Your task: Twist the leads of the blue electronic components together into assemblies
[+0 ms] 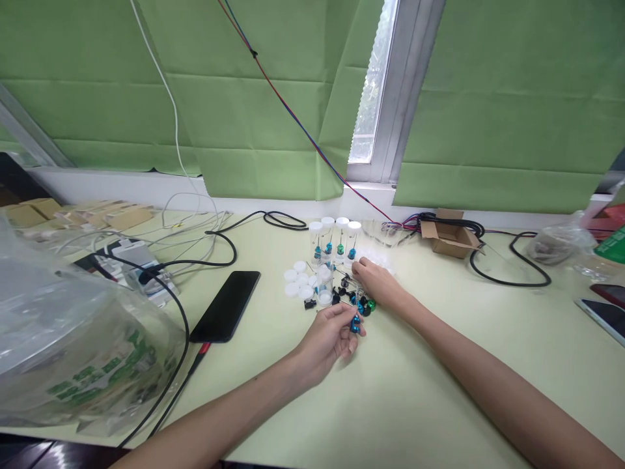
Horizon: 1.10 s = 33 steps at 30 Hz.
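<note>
My left hand point(327, 335) is closed in a pinch on a small shiny blue metal part point(355, 324), low over the table. Farther back, my right hand point(374, 281) has its fingers curled together at the edge of a pile of small black, blue and green parts point(364, 305). What its fingertips hold, if anything, is too small to make out. An uncapped clear tube point(325, 296) stands upright left of the pile. Behind it stand several capped clear tubes point(340, 241), each with a blue or green part on a thin stem inside. Loose white caps point(297, 280) lie to the left.
A black phone point(227, 306) with a cable plugged in lies left of my left arm. Large clear plastic bags point(88, 339) bulge at the far left. An open cardboard box point(449, 241) and black cables point(532, 283) sit at the back right. Another phone point(605, 318) lies at the right edge.
</note>
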Tool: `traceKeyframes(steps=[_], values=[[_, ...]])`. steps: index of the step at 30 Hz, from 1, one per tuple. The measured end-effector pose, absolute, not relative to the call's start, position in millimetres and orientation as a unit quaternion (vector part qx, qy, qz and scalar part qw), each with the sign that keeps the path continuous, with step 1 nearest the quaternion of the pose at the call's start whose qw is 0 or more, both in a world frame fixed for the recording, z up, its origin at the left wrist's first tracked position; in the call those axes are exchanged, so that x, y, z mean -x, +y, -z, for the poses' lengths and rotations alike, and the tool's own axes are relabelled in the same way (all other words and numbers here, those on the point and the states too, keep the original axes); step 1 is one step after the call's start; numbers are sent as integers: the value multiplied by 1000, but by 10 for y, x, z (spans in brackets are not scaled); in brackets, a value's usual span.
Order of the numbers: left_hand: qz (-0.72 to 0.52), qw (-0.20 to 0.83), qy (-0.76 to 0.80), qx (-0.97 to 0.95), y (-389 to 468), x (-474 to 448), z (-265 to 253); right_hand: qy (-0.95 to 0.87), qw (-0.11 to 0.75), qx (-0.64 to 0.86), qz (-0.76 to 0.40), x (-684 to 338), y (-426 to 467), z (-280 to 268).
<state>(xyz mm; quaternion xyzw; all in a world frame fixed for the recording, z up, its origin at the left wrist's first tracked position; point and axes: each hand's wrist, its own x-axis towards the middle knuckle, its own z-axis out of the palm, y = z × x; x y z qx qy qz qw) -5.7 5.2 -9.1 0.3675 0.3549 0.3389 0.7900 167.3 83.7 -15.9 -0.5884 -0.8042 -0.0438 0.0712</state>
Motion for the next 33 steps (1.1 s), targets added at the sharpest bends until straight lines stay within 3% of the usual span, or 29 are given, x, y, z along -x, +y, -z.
traceKeyframes(steps=[33], values=[[-345,795,344,-363,42,48,80,-818,13,573,56,-1666,749,11]])
